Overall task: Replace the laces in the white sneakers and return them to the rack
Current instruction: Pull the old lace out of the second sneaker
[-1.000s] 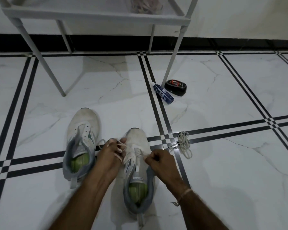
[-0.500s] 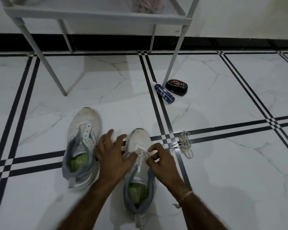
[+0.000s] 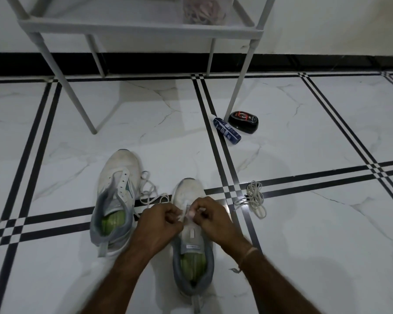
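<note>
Lacing | my left hand and right hand, fingers curled, pinch white cord lace | white grey-collared sneaker directly beneath both, toe pointing away.

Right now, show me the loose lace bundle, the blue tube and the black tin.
loose lace bundle (image 3: 255, 189): head view, on the coiled upper part.
blue tube (image 3: 227, 131): head view, on the middle of its body.
black tin (image 3: 243, 120): head view, on its lid.

blue tube beside black polish tin; marble floor
</note>
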`<action>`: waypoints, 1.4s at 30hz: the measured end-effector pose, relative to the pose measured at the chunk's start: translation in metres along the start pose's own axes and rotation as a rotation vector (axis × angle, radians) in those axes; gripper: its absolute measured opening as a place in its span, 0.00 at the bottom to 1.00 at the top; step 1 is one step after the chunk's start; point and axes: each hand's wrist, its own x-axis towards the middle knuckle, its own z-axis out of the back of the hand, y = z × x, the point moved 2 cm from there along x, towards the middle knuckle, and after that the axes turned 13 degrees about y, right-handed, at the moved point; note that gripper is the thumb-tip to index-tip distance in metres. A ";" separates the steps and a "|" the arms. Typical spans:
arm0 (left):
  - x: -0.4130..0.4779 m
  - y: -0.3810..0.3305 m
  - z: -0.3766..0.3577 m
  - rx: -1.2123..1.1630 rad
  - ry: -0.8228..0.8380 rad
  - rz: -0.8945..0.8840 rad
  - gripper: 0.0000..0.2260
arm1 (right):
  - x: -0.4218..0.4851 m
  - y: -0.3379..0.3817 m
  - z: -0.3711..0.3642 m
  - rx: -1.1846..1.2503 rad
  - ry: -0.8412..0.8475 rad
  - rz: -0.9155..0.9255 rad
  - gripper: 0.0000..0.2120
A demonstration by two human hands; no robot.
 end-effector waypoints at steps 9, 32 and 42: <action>-0.002 0.009 0.007 -0.125 -0.014 0.017 0.10 | 0.004 -0.001 -0.011 0.025 0.017 0.000 0.09; 0.002 -0.002 -0.010 -0.112 0.045 -0.026 0.12 | -0.012 0.004 0.014 1.129 -0.299 -0.001 0.07; -0.001 0.006 0.001 -0.114 0.027 -0.019 0.10 | 0.004 0.004 -0.027 -0.113 -0.084 -0.023 0.13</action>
